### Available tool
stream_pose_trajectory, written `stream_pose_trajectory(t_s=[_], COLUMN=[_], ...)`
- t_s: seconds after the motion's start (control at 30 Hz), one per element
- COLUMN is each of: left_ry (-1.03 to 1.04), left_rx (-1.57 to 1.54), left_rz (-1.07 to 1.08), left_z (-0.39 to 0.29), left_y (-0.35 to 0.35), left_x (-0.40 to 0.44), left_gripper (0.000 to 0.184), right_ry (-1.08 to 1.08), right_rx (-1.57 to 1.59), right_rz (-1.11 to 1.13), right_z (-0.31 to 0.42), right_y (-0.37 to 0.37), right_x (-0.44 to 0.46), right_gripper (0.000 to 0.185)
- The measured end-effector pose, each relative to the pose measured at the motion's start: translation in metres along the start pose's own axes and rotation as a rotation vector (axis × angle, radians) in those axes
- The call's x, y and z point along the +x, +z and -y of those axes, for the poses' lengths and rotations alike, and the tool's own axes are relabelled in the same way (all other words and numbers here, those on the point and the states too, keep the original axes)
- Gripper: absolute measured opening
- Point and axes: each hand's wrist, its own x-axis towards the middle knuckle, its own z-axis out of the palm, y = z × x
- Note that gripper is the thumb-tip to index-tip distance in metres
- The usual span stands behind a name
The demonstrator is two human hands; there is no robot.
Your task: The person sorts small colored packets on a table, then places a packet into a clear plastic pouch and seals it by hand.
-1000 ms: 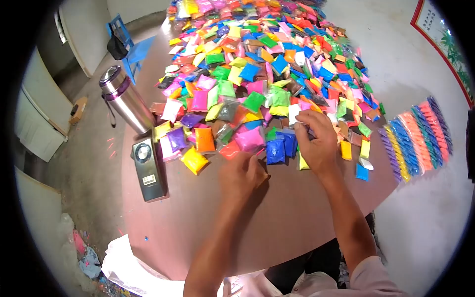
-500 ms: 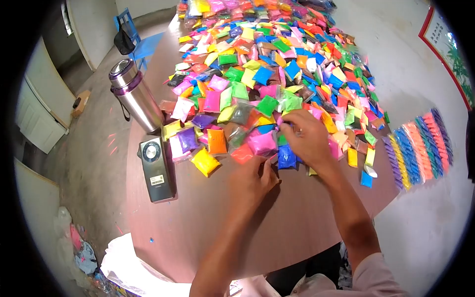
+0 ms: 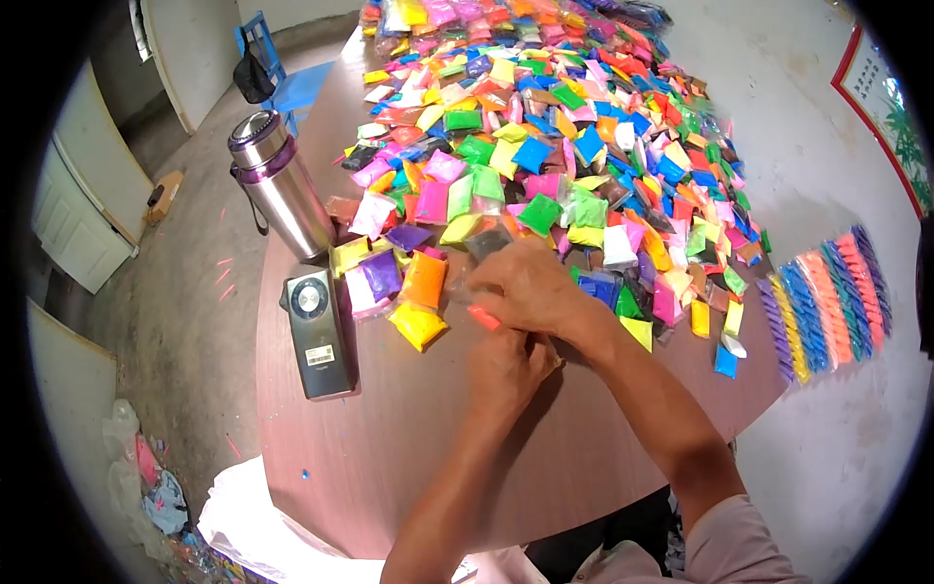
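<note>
My left hand is closed just in front of the pile's near edge, and what its fingers hold is hidden. My right hand is curled directly above it, its fingers bent over the near packets, so its grip is covered too. Part of a red packet shows between the two hands. Behind the right hand lies a dark grey packet in clear wrap. To the left are an orange packet and a yellow packet. A blue packet lies right of my right wrist.
A large heap of small colourful packets covers the far table. A steel flask and a dark grey boxy device stand at left. Twisted coloured strips are at right. A blue chair stands behind.
My right hand has moved left and nearer, from the pile to above my left hand. The pink and blue packets around the hands are no longer visible there. The view shifted slightly.
</note>
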Motion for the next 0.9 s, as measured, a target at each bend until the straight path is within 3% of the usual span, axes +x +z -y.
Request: stream_pose_trajectory(t_s=[0.1, 0.17, 0.27, 0.63, 0.8, 0.9], left_ry=[0.016, 0.0, -0.022, 0.026, -0.102, -0.224], left_rx=[-0.002, -0.04, -0.066, -0.132, -0.408, -0.495], left_rz=[-0.005, -0.041, -0.09, -0.061, -0.374, -0.502], left_z=[0.001, -0.004, -0.008, -0.014, -0.002, 0.006], left_y=[0.0, 0.003, 0.005, 0.003, -0.009, -0.031], left_x=[-0.001, 0.001, 0.001, -0.002, 0.011, 0.021], left_gripper=[0.019, 0.018, 0.017, 0.011, 0.017, 0.022], right_ry=[0.119, 0.179, 0.292, 0.335, 0.277, 0.186], right_rx=[0.212, 0.227, 0.244, 0.116, 0.034, -0.014], right_rz=[0.167, -0.033, -0.137, -0.304, -0.349, -0.175], right_z=[0.009, 0.003, -0.006, -0.017, 0.001, 0.023], right_y=[-0.01, -0.01, -0.021, -0.047, -0.043, -0.036], right_x=[-0.004, -0.014, -0.029, -0.077, -0.099, -0.096], right_gripper=[0.02, 0.022, 0.022, 0.018, 0.014, 0.014])
